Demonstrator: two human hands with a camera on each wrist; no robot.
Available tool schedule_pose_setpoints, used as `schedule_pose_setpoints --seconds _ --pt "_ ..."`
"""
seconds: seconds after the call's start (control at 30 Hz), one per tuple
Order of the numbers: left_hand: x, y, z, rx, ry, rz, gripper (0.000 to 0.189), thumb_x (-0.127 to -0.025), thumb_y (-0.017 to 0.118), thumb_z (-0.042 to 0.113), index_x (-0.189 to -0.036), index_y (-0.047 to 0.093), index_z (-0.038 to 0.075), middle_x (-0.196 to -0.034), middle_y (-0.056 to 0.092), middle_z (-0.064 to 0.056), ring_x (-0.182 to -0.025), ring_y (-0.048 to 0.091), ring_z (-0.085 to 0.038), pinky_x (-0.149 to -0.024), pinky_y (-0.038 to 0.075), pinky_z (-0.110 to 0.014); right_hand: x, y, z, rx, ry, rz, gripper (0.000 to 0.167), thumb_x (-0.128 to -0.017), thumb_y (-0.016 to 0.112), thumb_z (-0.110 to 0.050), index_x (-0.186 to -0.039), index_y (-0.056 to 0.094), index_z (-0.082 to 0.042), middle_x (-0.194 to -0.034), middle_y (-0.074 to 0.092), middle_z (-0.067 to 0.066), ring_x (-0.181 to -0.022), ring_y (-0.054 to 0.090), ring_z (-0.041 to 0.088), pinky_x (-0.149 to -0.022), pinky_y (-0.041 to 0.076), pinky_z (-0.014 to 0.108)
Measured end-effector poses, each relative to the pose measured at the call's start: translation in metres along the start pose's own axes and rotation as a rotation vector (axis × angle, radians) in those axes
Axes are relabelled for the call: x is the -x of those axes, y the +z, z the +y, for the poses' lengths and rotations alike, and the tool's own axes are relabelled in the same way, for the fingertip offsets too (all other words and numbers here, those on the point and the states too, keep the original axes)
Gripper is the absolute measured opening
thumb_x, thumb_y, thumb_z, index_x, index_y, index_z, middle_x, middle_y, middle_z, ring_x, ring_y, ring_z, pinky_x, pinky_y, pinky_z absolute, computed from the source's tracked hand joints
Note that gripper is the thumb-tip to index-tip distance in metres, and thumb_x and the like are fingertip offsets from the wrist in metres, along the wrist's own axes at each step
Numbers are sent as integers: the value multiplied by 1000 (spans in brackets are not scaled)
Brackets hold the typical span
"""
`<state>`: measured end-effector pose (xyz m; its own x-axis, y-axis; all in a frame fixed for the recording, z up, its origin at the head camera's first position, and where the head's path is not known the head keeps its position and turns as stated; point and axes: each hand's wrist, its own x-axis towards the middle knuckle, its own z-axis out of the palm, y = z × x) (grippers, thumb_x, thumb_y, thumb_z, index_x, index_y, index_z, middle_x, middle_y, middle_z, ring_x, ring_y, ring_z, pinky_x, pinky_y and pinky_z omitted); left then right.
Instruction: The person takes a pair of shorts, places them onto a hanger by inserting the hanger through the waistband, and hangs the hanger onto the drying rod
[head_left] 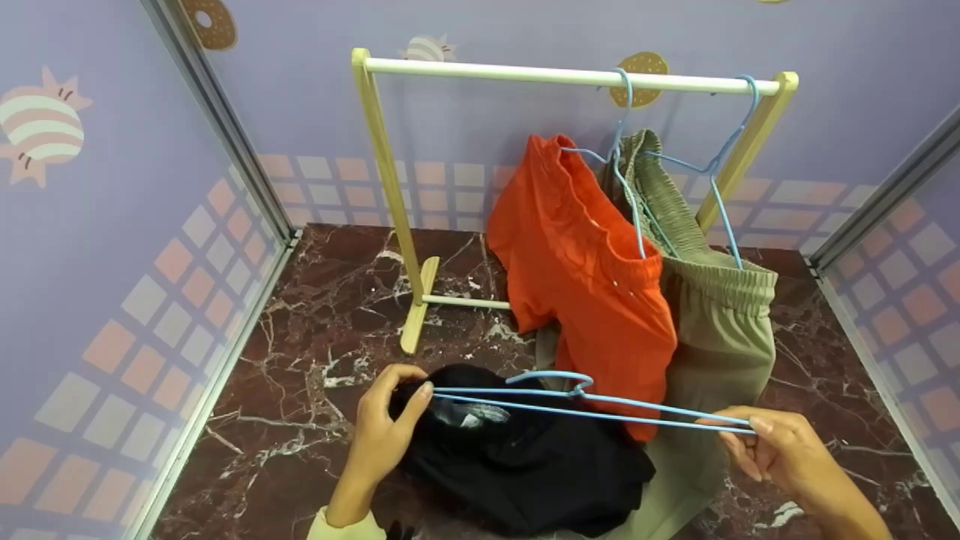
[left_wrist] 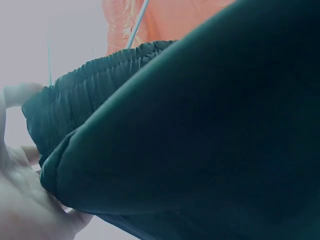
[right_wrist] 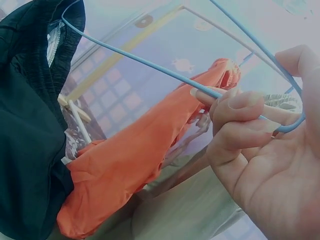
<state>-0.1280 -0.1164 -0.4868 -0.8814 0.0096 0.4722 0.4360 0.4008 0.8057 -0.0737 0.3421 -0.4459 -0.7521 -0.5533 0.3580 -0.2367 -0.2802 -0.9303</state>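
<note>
In the head view my left hand (head_left: 388,420) grips the elastic waistband of the black trousers (head_left: 540,480), thumb on the near side. A light blue wire hanger (head_left: 637,405) stretches between my two hands. Its left end is at the black waistband, by my left thumb. My right hand (head_left: 780,450) pinches the hanger's right end; the right wrist view shows the fingers curled round the blue wire (right_wrist: 145,61). The left wrist view shows the gathered waistband (left_wrist: 95,80) at my left fingers, with cloth covering much of that view.
Behind stands a wooden rack with a white rail (head_left: 495,71). Orange shorts (head_left: 592,262) and olive trousers (head_left: 720,322) hang from its right part on blue hangers. The floor is dark red marble-patterned (head_left: 277,390). Patterned lilac walls (head_left: 97,225) close in both sides.
</note>
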Motion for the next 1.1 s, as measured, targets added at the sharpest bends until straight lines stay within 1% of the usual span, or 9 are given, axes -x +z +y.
schedule_pose_setpoints --seconds 0.13,0.3,0.47,0.57,0.7,0.83,0.93,1.0,1.1 --pt "-1 -1 1 -14 -11 4 12 -87 68 5 -98 67 8 -93 65 0 -86 58 -11 -81 43 -24 -2 0 -1 -15 -11 -37 59 -93 -3 13 -126 46 22 -77 39 16 -51 30 24 -38 22 34" --pt "-1 -4 2 -1 -28 0 8 -90 67 14 -97 68 17 -93 64 7 -88 59 -8 -83 45 -22 -5 -1 -2 -48 -17 -50 58 -93 -1 14 -123 47 23 -79 41 16 -51 30 23 -37 22 31" --pt "-1 -5 6 -14 -7 11 5 -90 67 15 -95 68 13 -91 61 9 -86 58 -8 -81 44 -21 -6 -1 -2 -27 -28 -42 57 -94 1 14 -121 51 21 -79 43 15 -49 29 23 -36 22 29" --pt "0 -5 9 -64 33 22 5 -91 66 15 -94 68 11 -90 59 9 -83 55 -7 -78 43 -22 -6 -1 -2 -17 -27 -27 57 -94 2 13 -120 52 20 -78 43 15 -49 29 22 -35 22 29" --pt "0 -3 11 -103 77 37 5 -91 65 18 -90 67 13 -87 56 7 -82 52 -7 -75 42 -23 -8 0 -2 -20 -32 -35 57 -93 3 14 -120 53 20 -76 42 16 -48 29 22 -35 22 27" --pt "-1 4 12 -115 109 23 5 -91 65 19 -87 65 15 -84 55 7 -82 51 -7 -75 42 -24 -13 4 1 8 -21 -47 56 -93 5 17 -120 54 18 -76 40 16 -48 29 22 -33 24 27" --pt "-1 8 14 -112 110 20 5 -91 65 17 -86 64 18 -83 54 7 -78 50 -6 -72 42 -24 -17 7 3 -5 -13 -49 57 -93 3 17 -120 53 20 -77 40 17 -48 29 23 -35 23 30" --pt "-2 10 15 -97 99 33 6 -91 64 14 -87 65 18 -83 53 7 -75 49 -6 -70 42 -24 -18 8 4 -16 -12 -42 58 -93 1 17 -120 53 21 -77 40 18 -48 29 24 -36 22 32" --pt "-2 11 17 -84 76 59 6 -92 63 13 -89 66 17 -84 54 6 -76 50 -7 -71 43 -24 -18 10 6 0 -3 -28 58 -93 1 16 -119 53 21 -76 40 17 -50 30 25 -37 22 34"
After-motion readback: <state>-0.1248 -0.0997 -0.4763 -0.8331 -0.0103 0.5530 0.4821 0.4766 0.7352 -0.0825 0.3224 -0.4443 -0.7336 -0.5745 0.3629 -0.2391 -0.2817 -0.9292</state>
